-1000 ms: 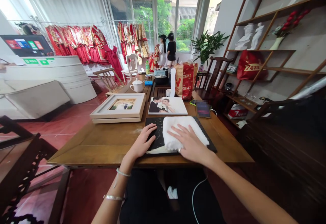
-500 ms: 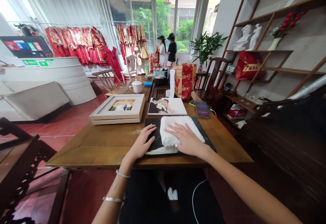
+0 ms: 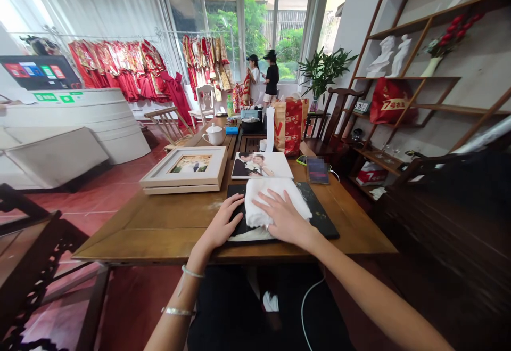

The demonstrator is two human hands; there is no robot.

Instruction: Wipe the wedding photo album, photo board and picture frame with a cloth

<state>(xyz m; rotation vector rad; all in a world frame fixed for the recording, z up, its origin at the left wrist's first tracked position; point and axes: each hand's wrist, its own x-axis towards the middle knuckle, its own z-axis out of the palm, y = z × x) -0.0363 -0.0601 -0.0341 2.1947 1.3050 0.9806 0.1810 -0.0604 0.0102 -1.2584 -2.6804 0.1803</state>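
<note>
A dark photo panel [image 3: 319, 218] lies flat on the wooden table [image 3: 159, 228] in front of me. On it rests a folded white cloth [image 3: 275, 199]. My right hand [image 3: 285, 220] lies flat on the cloth's near edge, fingers spread and pressing down. To the left, my left hand [image 3: 223, 224] rests with its fingers spread over the panel's left edge and holds it still.
A stack of pale wooden picture frames [image 3: 186, 169] sits at the left, a printed wedding photo panel [image 3: 261, 164] behind the cloth, a phone [image 3: 318, 170] on a cable to the right. A teapot [image 3: 214, 135], a red paper bag [image 3: 291, 125] and shelves [image 3: 419, 79] lie beyond. Two people stand by the window.
My right hand has slid the white cloth leftward across the dark panel, uncovering its right part. My left hand has stayed on the panel's left edge.
</note>
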